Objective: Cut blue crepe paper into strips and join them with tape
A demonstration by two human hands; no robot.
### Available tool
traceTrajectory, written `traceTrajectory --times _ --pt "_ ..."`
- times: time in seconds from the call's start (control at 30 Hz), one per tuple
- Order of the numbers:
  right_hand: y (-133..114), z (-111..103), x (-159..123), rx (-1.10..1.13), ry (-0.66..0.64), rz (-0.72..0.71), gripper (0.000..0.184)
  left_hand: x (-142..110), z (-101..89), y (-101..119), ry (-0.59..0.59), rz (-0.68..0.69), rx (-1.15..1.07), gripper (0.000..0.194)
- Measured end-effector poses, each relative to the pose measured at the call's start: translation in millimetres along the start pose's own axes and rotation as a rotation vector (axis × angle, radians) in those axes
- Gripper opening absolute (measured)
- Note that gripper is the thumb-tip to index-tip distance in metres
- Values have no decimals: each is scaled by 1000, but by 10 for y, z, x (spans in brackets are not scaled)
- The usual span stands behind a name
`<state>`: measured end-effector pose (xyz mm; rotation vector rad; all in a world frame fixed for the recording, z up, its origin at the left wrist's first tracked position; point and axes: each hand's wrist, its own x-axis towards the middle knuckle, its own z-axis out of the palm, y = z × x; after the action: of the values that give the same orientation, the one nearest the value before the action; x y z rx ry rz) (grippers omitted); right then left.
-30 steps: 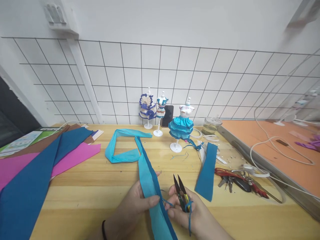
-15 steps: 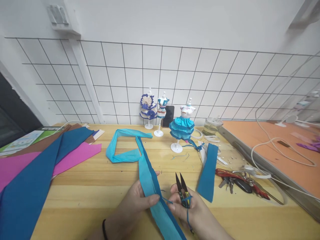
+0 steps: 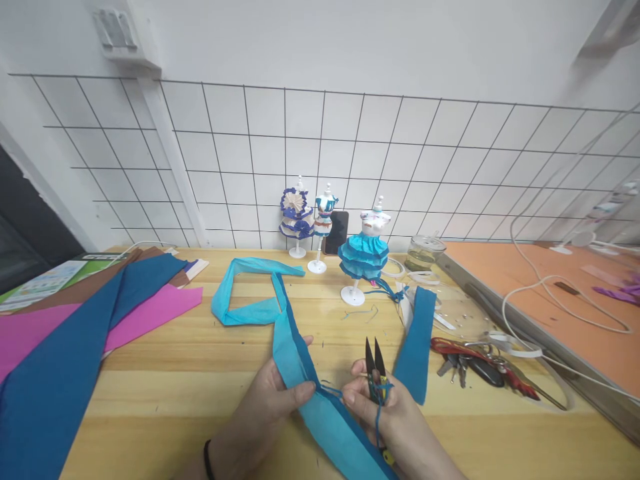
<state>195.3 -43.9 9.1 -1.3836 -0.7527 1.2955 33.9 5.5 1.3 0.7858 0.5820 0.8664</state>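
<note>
A long light-blue crepe paper strip (image 3: 323,417) with a dark-blue edge runs from the table's middle toward me. My left hand (image 3: 280,393) pinches it between thumb and fingers. My right hand (image 3: 387,407) holds small thread snips (image 3: 376,367), blades pointing up and apart, in the palm. Its thumb and forefinger pinch a thin dark-blue paper sliver (image 3: 331,389) that reaches to the strip's edge by my left thumb. Another narrow blue scrap (image 3: 378,420) dangles around the snips. The strip's far part (image 3: 250,313) lies folded in a loop on the table.
Small dress forms stand at the back, one in a tiered blue paper skirt (image 3: 364,257). A phone (image 3: 337,232) leans behind them. On the right lie a blue paper piece (image 3: 417,347), keys (image 3: 463,367) and a glass jar (image 3: 425,252). Coloured paper sheets (image 3: 75,360) cover the left.
My right hand has moved slightly right with the snips, drawing the thin blue sliver outward from the strip's edge. The strip now bends at my left thumb.
</note>
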Motion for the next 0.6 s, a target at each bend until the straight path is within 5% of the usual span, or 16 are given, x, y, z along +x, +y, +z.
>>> traceTrajectory --times 0.3,0.5,0.6 --pt "-31 -25 25 59 -2 15 51 13 -14 74 150 13 -61 63" --pt "-53 -273 216 -496 70 -353 29 30 -4 96 274 -15 -28 63" --pt "-98 -485 348 -622 117 -414 26 27 -3 94 268 -21 -27 66"
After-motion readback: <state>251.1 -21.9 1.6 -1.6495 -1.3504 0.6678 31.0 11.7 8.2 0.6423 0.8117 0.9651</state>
